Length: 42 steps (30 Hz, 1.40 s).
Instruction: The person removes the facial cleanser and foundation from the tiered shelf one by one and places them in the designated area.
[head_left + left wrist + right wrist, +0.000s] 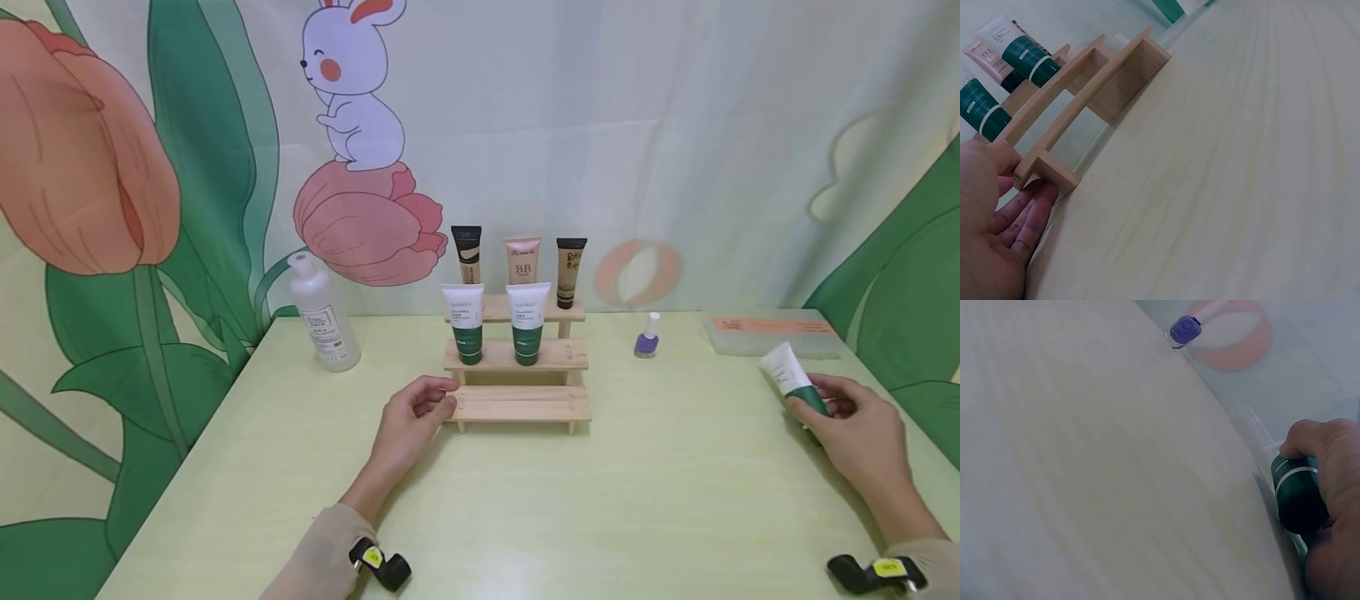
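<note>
My left hand point(411, 423) grips the left end of the lowest step of a small three-tier wooden display stand point(517, 407). In the left wrist view the fingers point(1036, 215) curl in under that step's end. Far to the right, my right hand point(862, 425) holds a white squeeze tube with a green lower end point(787, 372), tilted, white end up and to the left. The right wrist view shows its green end point(1297, 490) between thumb and fingers. Two matching tubes, a left one point(467, 325) and a right one point(528, 325), stand on the middle step.
On the top step stand a black-topped tube point(468, 250), a pink BB tube point(522, 258) and a black-and-tan tube point(570, 271). A white bottle point(324, 321) is at back left. Purple nail polish point(647, 340) and a translucent flat box point(776, 333) lie toward the back right.
</note>
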{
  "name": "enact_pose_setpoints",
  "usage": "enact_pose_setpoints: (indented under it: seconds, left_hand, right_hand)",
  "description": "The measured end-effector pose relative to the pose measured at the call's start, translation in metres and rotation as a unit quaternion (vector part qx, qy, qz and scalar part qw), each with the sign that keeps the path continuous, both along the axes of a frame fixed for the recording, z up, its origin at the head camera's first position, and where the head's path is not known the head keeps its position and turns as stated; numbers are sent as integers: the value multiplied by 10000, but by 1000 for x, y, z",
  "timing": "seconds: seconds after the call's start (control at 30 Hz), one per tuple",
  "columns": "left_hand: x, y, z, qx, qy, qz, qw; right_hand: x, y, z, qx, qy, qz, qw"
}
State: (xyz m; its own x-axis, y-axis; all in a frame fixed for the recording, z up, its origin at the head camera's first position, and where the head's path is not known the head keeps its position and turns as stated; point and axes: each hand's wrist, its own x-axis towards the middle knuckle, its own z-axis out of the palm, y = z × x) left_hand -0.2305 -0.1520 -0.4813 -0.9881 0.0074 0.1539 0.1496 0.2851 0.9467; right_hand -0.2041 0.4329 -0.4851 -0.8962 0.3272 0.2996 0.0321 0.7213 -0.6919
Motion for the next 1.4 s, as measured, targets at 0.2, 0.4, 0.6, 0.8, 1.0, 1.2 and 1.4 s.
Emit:
enact_pose_setpoints:
  seconds: [0.2,0.4,0.6,0.8,1.0,1.2,1.4]
  left_hand:
    - [-1,0,0,-3,33,-14,10000]
    - [0,0,1,-55,-22,2,10000]
    - [0,0,0,-43,-23,-12,10000]
    - [0,0,0,-53,-52,3,10000]
    - [-1,1,0,-43,-43,6,10000]
    - [0,1,1,-66,-64,8,10000]
    - [0,0,1,-47,-40,8,10000]
  right_hand:
    - [0,-2,0,-89,-46,4,9999]
    - [2,-2,0,-278,-99,-150,9995]
    - [1,0,0,-432,-231,-432,9979]
    - [1,0,0,-354,-532,-818,9946]
    - [2,-1,7,-525,-469,-1164,9907]
    - [2,-15,16,-1189,1022,-1495,9763]
    - [-5,-42,35,-1383,2094,-906,9638]
